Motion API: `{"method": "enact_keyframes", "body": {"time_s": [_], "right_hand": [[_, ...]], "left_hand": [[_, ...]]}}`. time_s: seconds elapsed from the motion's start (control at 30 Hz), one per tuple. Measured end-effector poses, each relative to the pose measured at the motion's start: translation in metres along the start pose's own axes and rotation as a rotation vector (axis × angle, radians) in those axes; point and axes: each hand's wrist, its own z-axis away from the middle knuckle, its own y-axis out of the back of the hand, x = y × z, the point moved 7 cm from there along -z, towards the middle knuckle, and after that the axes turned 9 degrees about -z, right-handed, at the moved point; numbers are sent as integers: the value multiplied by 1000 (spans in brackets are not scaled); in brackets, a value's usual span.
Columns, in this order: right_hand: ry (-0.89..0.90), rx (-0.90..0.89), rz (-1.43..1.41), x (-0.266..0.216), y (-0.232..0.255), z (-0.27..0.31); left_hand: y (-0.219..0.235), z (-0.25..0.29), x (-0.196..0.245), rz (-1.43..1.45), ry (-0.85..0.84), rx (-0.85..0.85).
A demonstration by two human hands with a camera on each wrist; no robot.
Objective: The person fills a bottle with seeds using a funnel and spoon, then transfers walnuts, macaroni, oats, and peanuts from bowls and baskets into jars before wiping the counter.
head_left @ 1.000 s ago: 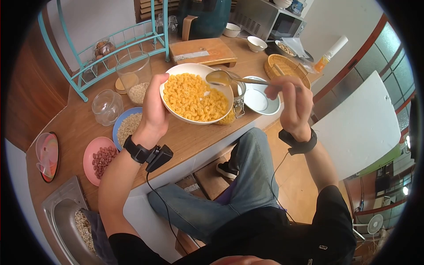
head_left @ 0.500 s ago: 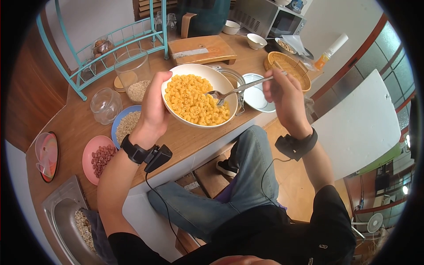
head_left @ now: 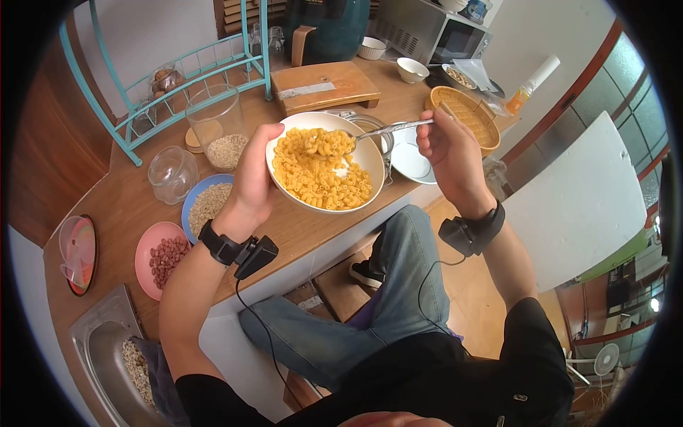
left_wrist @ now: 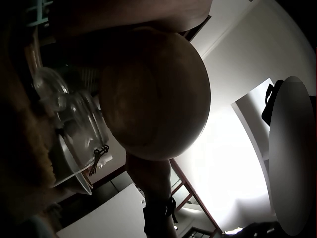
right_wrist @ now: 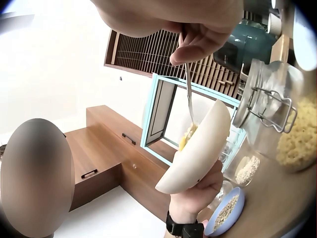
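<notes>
My left hand (head_left: 252, 178) grips the left side of a white bowl (head_left: 368, 156), its thumb over the rim. The bowl is held above the counter's front edge, tilted towards me, with yellow elbow macaroni (head_left: 331, 186) inside. Between thumb and fingers, my right hand (head_left: 459, 160) pinches the handle of a metal spoon (head_left: 398, 127). Macaroni is heaped on the spoon's head, over the bowl. In the left wrist view the bowl's underside (left_wrist: 163, 99) hides its contents. Behind the bowl stands a clip-top glass jar (right_wrist: 270, 96), with macaroni low in it.
Left on the counter are a blue plate of oats (head_left: 203, 206), a pink plate of peanuts (head_left: 163, 249), a glass jar (head_left: 173, 174) and a tall oat container (head_left: 226, 149). A white dish (head_left: 413, 164) and wicker basket (head_left: 473, 117) stand right; a turquoise rack (head_left: 192, 85) behind.
The spoon has gone down into the macaroni and come up loaded, shifting left over the bowl. My right hand has moved slightly left and lower; my left hand still holds the bowl.
</notes>
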Motion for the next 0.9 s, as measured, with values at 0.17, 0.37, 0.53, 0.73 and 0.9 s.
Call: {"method": "enact_keyframes", "body": {"time_s": [0.17, 0.37, 0.53, 0.73, 0.9], "right_hand": [[75, 46, 8, -16, 15, -9], [186, 96, 68, -40, 37, -12], [310, 29, 401, -39, 37, -5], [625, -172, 707, -50, -1, 23], [752, -248, 594, -58, -27, 43]], "left_hand": [[15, -5, 4, 12, -76, 89], [25, -4, 14, 12, -143, 196], [25, -4, 12, 25, -129, 201], [27, -5, 11, 10, -129, 198], [20, -4, 10, 24, -133, 150]]}}
